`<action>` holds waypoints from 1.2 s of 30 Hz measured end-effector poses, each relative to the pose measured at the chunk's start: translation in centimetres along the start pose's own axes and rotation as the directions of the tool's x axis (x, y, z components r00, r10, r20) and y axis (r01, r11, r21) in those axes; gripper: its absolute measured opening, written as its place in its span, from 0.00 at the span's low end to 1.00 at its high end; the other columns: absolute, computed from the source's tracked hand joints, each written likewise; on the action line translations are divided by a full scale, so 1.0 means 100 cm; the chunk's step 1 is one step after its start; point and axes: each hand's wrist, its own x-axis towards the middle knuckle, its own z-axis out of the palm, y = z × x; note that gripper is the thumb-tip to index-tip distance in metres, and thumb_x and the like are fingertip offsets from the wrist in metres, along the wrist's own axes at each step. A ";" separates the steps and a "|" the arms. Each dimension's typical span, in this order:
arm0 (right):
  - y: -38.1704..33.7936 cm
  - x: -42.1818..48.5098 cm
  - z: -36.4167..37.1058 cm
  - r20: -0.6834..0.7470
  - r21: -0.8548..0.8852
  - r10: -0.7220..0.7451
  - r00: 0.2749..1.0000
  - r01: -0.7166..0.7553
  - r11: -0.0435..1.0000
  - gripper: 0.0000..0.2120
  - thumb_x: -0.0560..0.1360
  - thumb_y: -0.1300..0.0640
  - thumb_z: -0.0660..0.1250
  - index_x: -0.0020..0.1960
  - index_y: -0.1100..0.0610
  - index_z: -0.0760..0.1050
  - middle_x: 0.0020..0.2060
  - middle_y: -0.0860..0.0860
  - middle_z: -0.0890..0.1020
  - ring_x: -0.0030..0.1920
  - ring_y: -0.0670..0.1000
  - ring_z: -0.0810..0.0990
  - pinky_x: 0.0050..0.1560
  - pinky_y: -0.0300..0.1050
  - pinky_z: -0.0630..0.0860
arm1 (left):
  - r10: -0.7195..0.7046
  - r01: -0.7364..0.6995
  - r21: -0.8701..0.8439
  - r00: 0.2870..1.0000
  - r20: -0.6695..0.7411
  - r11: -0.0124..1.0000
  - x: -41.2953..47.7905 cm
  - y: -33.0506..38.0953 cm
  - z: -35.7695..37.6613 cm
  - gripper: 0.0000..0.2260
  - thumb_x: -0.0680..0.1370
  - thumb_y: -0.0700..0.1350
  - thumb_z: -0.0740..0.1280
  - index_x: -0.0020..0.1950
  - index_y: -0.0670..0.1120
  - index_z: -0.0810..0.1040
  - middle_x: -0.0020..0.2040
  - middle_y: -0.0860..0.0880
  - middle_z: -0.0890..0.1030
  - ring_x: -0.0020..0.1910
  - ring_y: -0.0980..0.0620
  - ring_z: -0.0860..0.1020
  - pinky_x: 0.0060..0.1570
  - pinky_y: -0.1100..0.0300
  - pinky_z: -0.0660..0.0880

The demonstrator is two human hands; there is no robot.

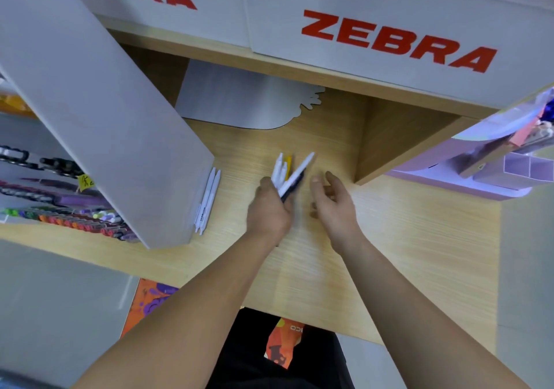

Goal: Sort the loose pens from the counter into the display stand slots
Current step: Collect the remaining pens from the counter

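I see a pale wood-grain bench (404,253). A flat white panel (90,118) slants across it, left of the fingers. My left hand (268,211) has its fingers curled tight round a fanned bunch of slim pens (292,175), white, yellow and dark. The right hand (335,205) is just beside it, fingers loosely spread and holding nothing. Two white pens (207,199) lie against the panel.

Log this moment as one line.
left hand: grips pen bundle | right hand: empty, beside bundle | white pens: loose on counter

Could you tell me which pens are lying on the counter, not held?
The two white pens beside the grey panel; the other pens are gripped in the left hand.
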 end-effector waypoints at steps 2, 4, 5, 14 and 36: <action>-0.015 -0.003 0.009 0.199 0.186 0.038 0.979 -0.076 0.980 0.15 0.79 0.42 0.70 0.63 0.41 0.73 0.53 0.42 0.84 0.57 0.46 0.84 0.58 0.45 0.79 | 0.032 -0.022 -0.065 0.988 0.151 0.998 -0.009 0.010 0.004 0.17 0.81 0.47 0.67 0.68 0.45 0.70 0.57 0.47 0.84 0.55 0.43 0.84 0.47 0.54 0.78; -0.024 -0.002 0.010 0.230 0.289 0.006 0.973 -0.074 0.954 0.22 0.78 0.48 0.73 0.67 0.42 0.67 0.55 0.39 0.82 0.56 0.42 0.83 0.56 0.42 0.80 | 0.076 -0.037 -0.149 0.962 0.263 0.988 -0.017 0.017 0.008 0.22 0.81 0.46 0.66 0.74 0.49 0.68 0.59 0.52 0.83 0.58 0.51 0.83 0.54 0.53 0.81; -0.025 -0.001 0.008 0.218 0.312 0.008 0.976 -0.077 0.947 0.27 0.77 0.50 0.75 0.70 0.41 0.65 0.56 0.40 0.82 0.55 0.42 0.84 0.55 0.43 0.81 | 0.091 -0.035 -0.192 0.952 0.292 0.981 -0.020 0.020 0.007 0.24 0.80 0.45 0.67 0.77 0.51 0.68 0.61 0.54 0.83 0.60 0.54 0.83 0.57 0.55 0.81; -0.047 -0.039 -0.018 0.176 0.434 -0.030 0.984 -0.050 0.899 0.50 0.70 0.59 0.81 0.76 0.30 0.56 0.61 0.56 0.80 0.54 0.58 0.86 0.55 0.56 0.84 | 0.070 0.201 -0.446 0.851 0.521 0.872 -0.079 0.050 -0.043 0.12 0.76 0.35 0.67 0.57 0.45 0.79 0.39 0.50 0.82 0.36 0.53 0.82 0.39 0.58 0.79; -0.027 -0.177 -0.045 0.402 0.217 -0.162 0.901 0.078 0.973 0.27 0.72 0.36 0.75 0.68 0.29 0.69 0.66 0.52 0.80 0.65 0.56 0.80 0.63 0.58 0.79 | -0.125 0.379 -0.739 0.918 0.377 0.557 -0.231 0.037 -0.049 0.05 0.77 0.32 0.66 0.46 0.41 0.74 0.31 0.43 0.70 0.27 0.47 0.68 0.28 0.58 0.70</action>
